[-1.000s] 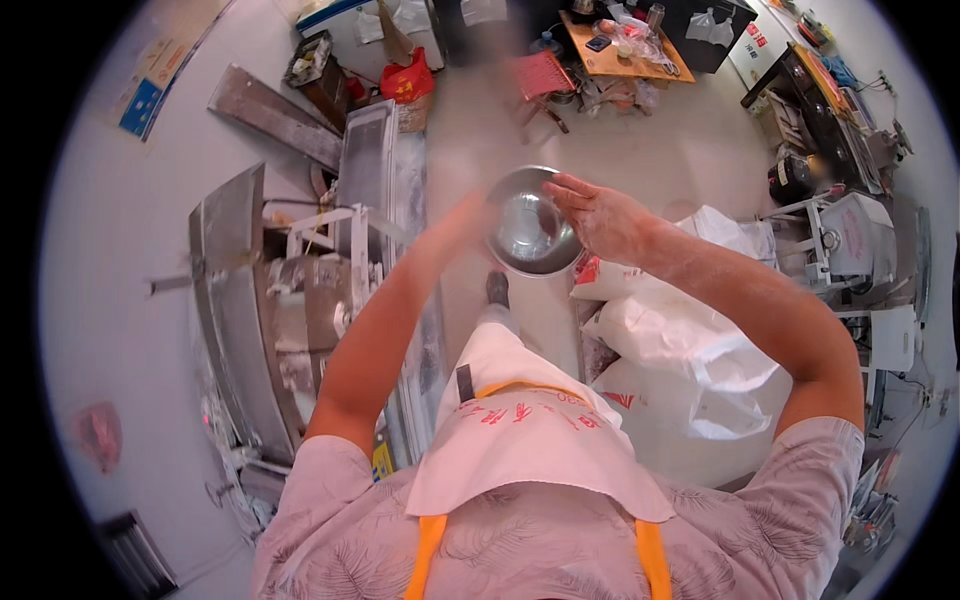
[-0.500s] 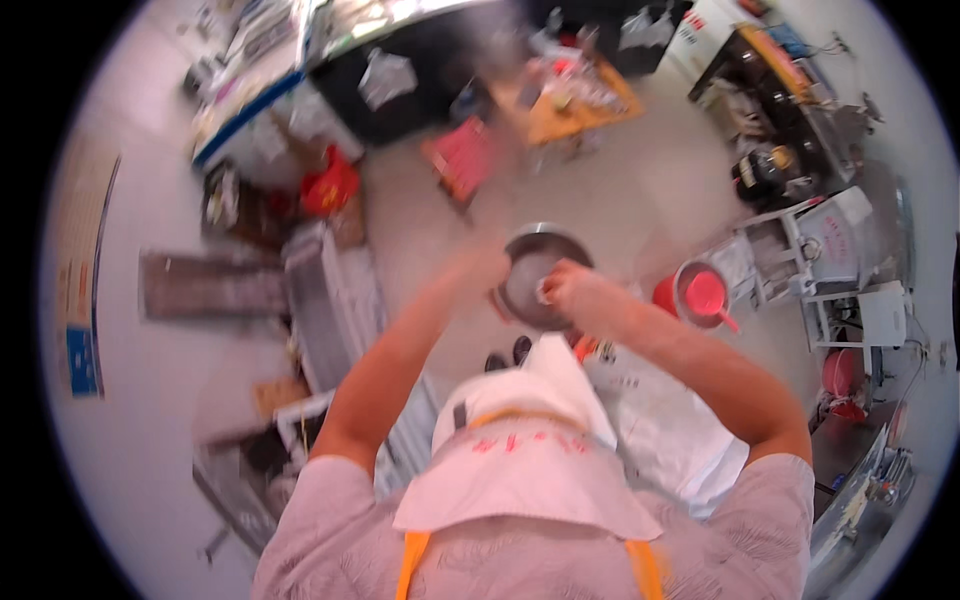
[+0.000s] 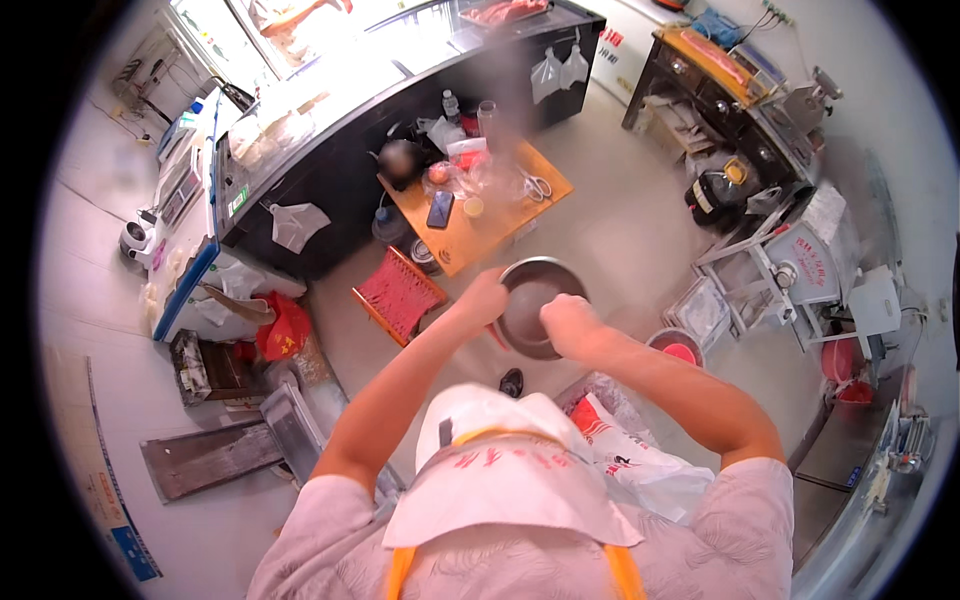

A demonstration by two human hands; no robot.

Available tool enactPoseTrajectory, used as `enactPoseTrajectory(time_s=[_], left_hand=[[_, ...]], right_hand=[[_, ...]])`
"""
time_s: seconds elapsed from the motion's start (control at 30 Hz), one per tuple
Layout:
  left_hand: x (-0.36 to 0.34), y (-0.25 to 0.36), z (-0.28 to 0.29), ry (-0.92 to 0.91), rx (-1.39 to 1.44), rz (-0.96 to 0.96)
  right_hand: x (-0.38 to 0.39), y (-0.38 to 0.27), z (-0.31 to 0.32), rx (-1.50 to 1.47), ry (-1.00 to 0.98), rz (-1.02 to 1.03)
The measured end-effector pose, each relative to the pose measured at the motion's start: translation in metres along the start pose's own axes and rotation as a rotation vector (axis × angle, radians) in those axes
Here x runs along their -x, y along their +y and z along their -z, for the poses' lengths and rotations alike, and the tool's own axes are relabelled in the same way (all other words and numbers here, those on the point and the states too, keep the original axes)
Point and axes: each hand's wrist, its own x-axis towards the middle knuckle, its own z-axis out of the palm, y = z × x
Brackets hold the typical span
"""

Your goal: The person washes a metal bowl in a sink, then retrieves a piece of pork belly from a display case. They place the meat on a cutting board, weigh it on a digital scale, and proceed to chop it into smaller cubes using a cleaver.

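A round metal bowl (image 3: 535,340) is held out in front of my body, above the floor, with its inside facing up. My left hand (image 3: 485,297) has closed fingers on the bowl's left rim. Over the bowl's right part is my right hand (image 3: 568,322), curled closed; what it holds, if anything, is hidden. A white apron (image 3: 500,500) with red print covers my front, and a dark shoe (image 3: 512,382) shows beyond it.
A wooden table (image 3: 545,185) holds a phone, scissors and bags, with a red stool (image 3: 398,297) beside it. A dark counter (image 3: 320,235) stands behind. White sacks (image 3: 650,470) and a red tub (image 3: 678,353) are at my right; metal troughs (image 3: 290,410) at my left.
My view has swung toward the table and counter. The bowl and hands sit lower in the picture. My right hand has gone from spread fingers at the rim to curled over the bowl.
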Motion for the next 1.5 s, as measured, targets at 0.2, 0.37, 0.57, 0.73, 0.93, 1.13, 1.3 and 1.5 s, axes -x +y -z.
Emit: enactPoseTrajectory(time_s=[0.2,0.37,0.57,0.73,0.93,1.13,1.3,1.5], left_hand=[[-0.131,0.061,-0.045,0.038,0.042,0.011],[-0.253,0.110,-0.076,-0.077,0.009,-0.034],[-0.400,0.208,-0.110,-0.275,0.174,-0.093],[-0.521,0.246,-0.120,-0.204,0.150,-0.158],[-0.619,0.308,-0.125,-0.100,0.300,-0.125],[-0.685,0.334,-0.160,0.152,0.276,-0.178],[-0.716,0.350,-0.150,0.287,0.244,-0.260],[-0.704,0.367,-0.139,0.397,0.379,-0.255]], right_hand=[[-0.061,0.127,0.019,-1.156,0.151,-0.417],[-0.130,0.241,0.047,-0.543,0.866,-0.626],[-0.226,0.371,0.093,-1.094,0.701,-0.667],[-0.255,0.489,0.156,-1.322,0.035,-0.196],[-0.313,0.626,0.195,-0.461,0.486,-0.043],[-0.420,0.664,0.191,-0.840,0.474,-0.362],[-0.441,0.728,0.216,-0.795,-0.341,0.316],[-0.496,0.745,0.244,-0.221,0.284,0.920]])
